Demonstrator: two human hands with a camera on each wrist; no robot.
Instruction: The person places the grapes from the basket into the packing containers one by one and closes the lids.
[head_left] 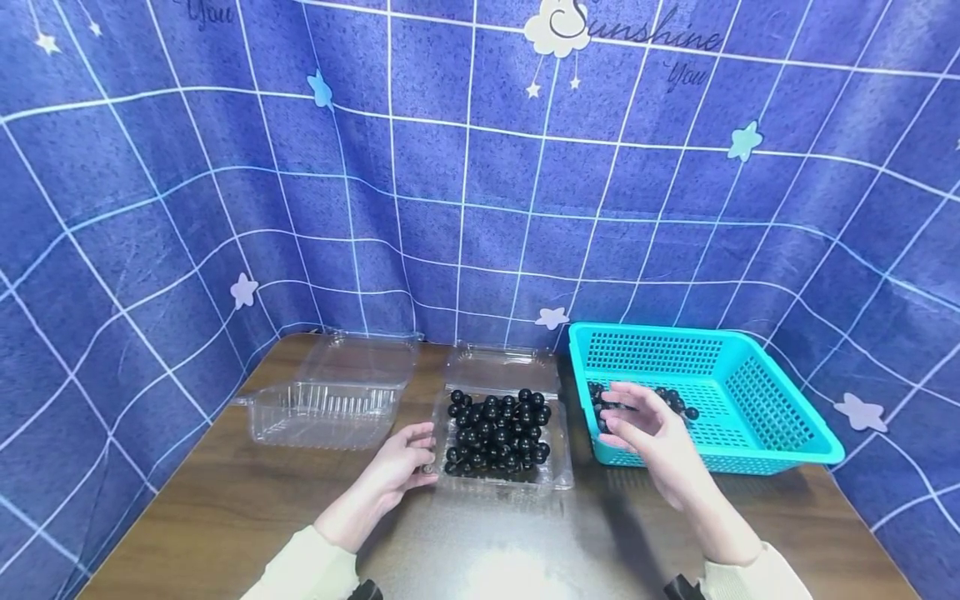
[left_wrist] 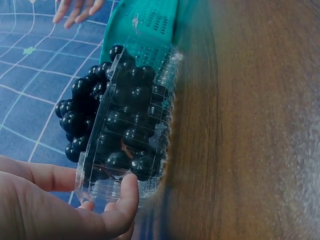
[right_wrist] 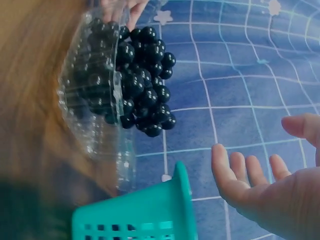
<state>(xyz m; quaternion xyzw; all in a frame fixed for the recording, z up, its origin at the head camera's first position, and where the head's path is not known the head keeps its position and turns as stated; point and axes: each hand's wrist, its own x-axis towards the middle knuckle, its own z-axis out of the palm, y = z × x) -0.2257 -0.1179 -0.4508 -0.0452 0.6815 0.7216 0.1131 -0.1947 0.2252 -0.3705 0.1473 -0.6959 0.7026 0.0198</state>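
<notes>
A clear plastic clamshell box [head_left: 561, 467], lid folded back, holds a heaped bunch of black grapes [head_left: 498, 433]. Its near left corner is held by my left hand [head_left: 405, 462]; the left wrist view shows the thumb [left_wrist: 129, 192] on the front wall and a finger behind the rim. My right hand [head_left: 652, 433] hovers over the left side of a turquoise basket [head_left: 780, 454], thumb and fingers apart. Nothing shows between them in the right wrist view, where this hand [right_wrist: 270, 195] is beside the basket's rim. More dark grapes [head_left: 678, 404] lie in the basket, partly hidden by the hand.
Left of the filled box stands another clear clamshell box [head_left: 326, 417] with its lid raised. A blue gridded curtain [head_left: 495, 208] hangs behind and at both sides of the wooden table [head_left: 465, 533].
</notes>
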